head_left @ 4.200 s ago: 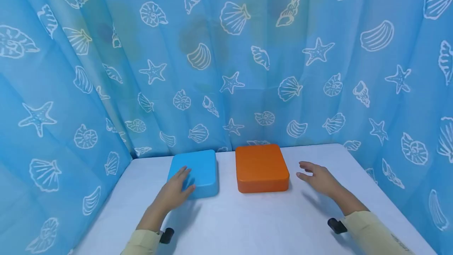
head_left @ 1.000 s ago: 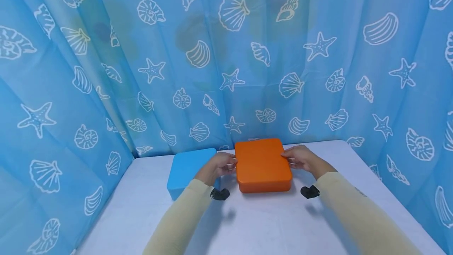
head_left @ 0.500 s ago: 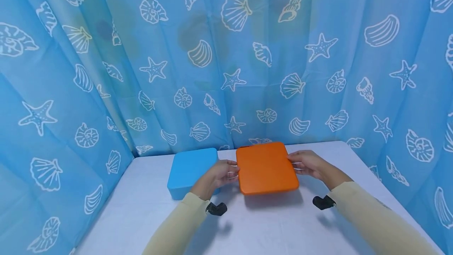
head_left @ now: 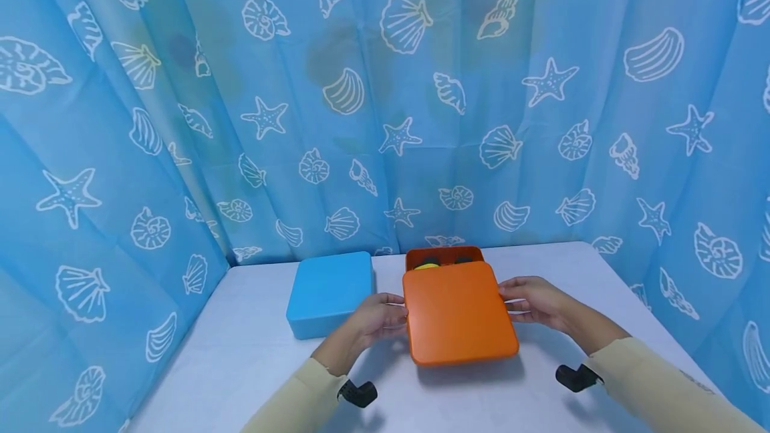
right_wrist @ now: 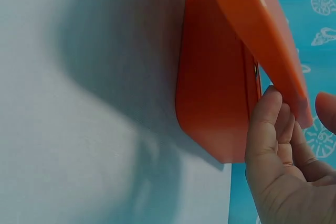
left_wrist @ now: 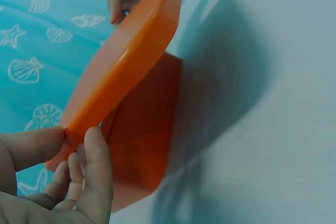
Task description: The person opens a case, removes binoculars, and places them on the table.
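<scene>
An orange square lid point(head_left: 460, 313) is held up and tilted over its orange box point(head_left: 444, 254), shifted toward the person so the box's back part is uncovered. A yellow thing point(head_left: 428, 266) and dark round shapes show inside; the lid hides the rest. My left hand point(head_left: 377, 318) pinches the lid's left edge between thumb and fingers point(left_wrist: 97, 166). At the opposite edge my right hand point(head_left: 537, 303) grips the lid, its fingers point(right_wrist: 265, 124) beneath the rim. In both wrist views a gap separates the lid from the box's top edge.
A blue square box point(head_left: 331, 293), its top covered, stands just left of my left hand. Both boxes rest on a white-covered table point(head_left: 469, 406). A blue shell-patterned curtain point(head_left: 385, 99) hangs behind and at both sides.
Both hands have come to the orange box, and its lid has been lifted off and drawn toward the person, baring the box's back part. The blue box has stayed in place.
</scene>
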A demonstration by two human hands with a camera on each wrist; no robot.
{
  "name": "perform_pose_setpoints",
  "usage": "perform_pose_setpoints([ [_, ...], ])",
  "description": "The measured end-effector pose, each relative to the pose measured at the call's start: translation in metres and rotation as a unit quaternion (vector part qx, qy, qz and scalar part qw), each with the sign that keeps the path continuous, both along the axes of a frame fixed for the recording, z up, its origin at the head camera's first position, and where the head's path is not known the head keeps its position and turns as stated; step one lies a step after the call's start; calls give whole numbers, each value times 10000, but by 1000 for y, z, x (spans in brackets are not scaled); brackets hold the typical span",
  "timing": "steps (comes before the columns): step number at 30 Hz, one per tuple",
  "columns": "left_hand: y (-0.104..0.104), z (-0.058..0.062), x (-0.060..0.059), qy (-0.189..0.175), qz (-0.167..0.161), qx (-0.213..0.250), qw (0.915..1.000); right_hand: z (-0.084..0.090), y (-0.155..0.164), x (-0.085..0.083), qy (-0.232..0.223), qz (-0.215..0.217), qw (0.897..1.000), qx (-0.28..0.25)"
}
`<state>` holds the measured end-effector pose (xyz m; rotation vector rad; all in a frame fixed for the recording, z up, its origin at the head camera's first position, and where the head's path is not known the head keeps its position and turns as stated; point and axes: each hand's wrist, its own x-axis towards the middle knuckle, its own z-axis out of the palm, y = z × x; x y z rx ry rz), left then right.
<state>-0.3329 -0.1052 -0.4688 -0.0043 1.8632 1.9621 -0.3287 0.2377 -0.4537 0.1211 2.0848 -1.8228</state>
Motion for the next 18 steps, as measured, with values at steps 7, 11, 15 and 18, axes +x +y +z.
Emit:
perform_pose_setpoints([
  [7,-3,-7,18,233,-33,-278,9993,-5,-2,13,-41,-28,9999,87],
  [11,-5,-11,29,255,-47,-288,9992,-10,-2,25,-68,18,9999,130],
  [15,-6,-14,38,147,-80,-272,9995,-14,-1,36,-217,97,9997,1],
  [18,-5,-15,45,27,-124,-216,9997,-17,2,44,-352,199,9991,-114],
])
